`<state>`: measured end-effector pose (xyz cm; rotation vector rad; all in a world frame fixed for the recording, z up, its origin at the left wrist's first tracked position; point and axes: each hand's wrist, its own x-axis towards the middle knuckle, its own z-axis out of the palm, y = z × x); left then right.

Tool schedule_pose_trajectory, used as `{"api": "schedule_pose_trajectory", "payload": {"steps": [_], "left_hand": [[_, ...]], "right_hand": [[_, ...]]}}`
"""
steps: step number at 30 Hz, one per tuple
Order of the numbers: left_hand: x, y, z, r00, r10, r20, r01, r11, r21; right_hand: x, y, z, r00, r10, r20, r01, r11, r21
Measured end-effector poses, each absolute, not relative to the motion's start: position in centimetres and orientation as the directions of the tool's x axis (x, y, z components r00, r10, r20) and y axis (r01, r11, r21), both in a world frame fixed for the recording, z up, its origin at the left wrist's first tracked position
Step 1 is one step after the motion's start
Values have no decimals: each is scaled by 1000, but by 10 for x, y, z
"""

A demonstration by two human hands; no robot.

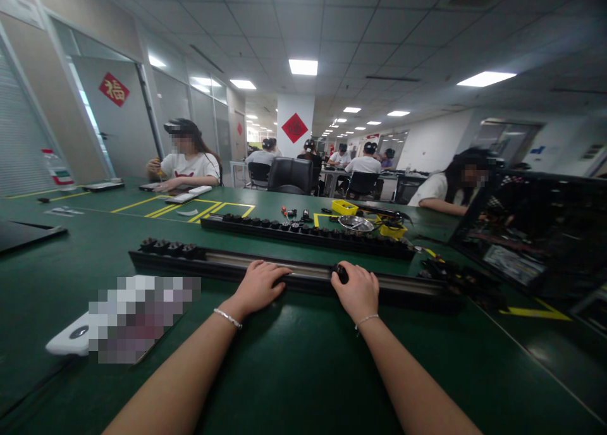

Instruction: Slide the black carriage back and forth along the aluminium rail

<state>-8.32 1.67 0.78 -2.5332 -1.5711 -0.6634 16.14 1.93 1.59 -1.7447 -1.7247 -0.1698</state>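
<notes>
In front of me a long black channel rail (pixel 303 269) lies across the table. Several round black parts (pixel 168 248) sit in its left end. My left hand (pixel 262 284) rests over the near edge of the rail, its fingers stretched out and holding nothing. To the right, my right hand (pixel 356 288) grips a small round black part (pixel 340 273) at the rail's channel. I cannot tell whether that part is seated in the channel. Behind this rail stands a second black rail (pixel 308 234), lined with similar round parts.
Left of my arms lies a white device (pixel 71 339), partly blurred, with a cable. Beyond the rails are a metal dish (pixel 355 223), yellow bins (pixel 344 207) and loose small parts. A dark open case (pixel 526 232) stands at the right. Co-workers sit left and right across the table.
</notes>
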Motion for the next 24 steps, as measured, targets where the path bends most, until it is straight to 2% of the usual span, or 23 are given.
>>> {"api": "schedule_pose_trajectory", "payload": {"steps": [24], "left_hand": [[-82, 16, 9, 359, 835, 416, 873, -458, 166]], "right_hand": [[162, 18, 22, 115, 853, 510, 931, 87, -355]]}}
